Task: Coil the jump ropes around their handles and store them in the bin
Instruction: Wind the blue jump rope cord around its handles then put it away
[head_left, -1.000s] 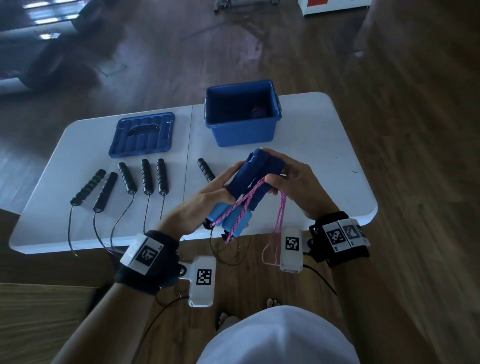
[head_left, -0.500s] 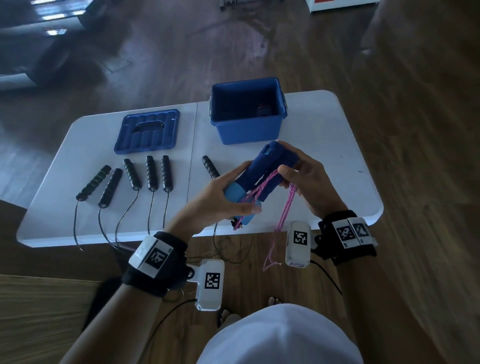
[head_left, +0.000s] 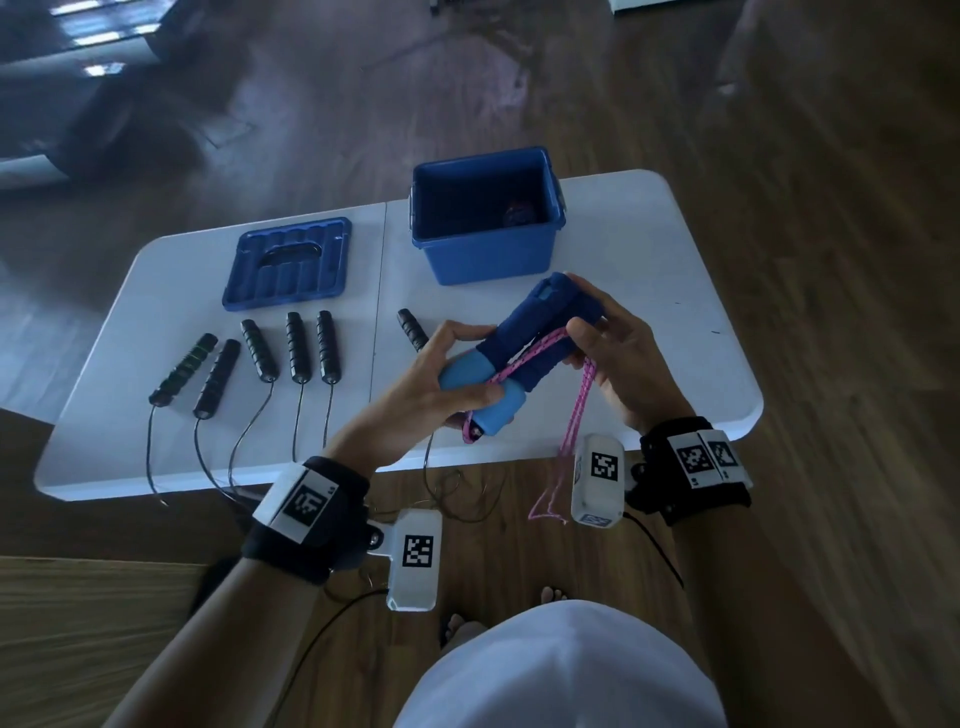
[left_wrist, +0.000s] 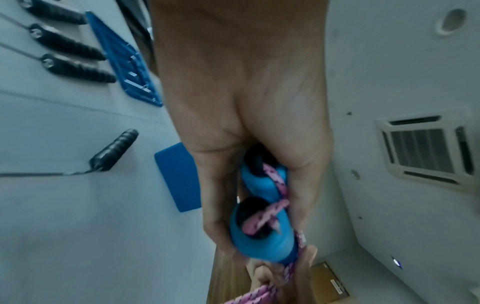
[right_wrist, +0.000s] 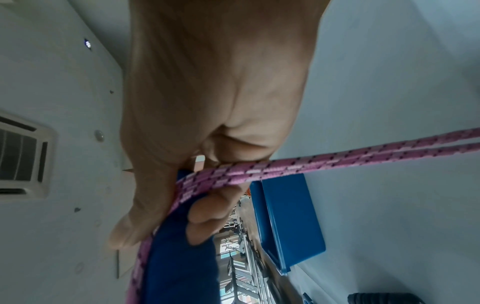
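Observation:
Two blue jump-rope handles (head_left: 524, 343) lie side by side, held in the air over the table's near edge. My left hand (head_left: 441, 384) grips their light-blue ends (left_wrist: 259, 222). My right hand (head_left: 608, 358) holds the dark-blue upper ends (right_wrist: 179, 257) and pinches the doubled pink rope (head_left: 579, 410) (right_wrist: 285, 166) against them. One strand of the rope runs along the handles; a loop hangs down below the table edge. The open blue bin (head_left: 485, 213) stands just beyond the hands, with a small dark object at its bottom.
The bin's blue lid (head_left: 288, 262) lies to its left on the white folding table (head_left: 675, 291). Several black-handled jump ropes (head_left: 298, 345) lie in a row at the left, with thin cords trailing over the near edge. Wooden floor surrounds the table.
The handles have tilted flatter and lie closer together. The pink rope now runs along them, and less of the loop hangs below my right hand.

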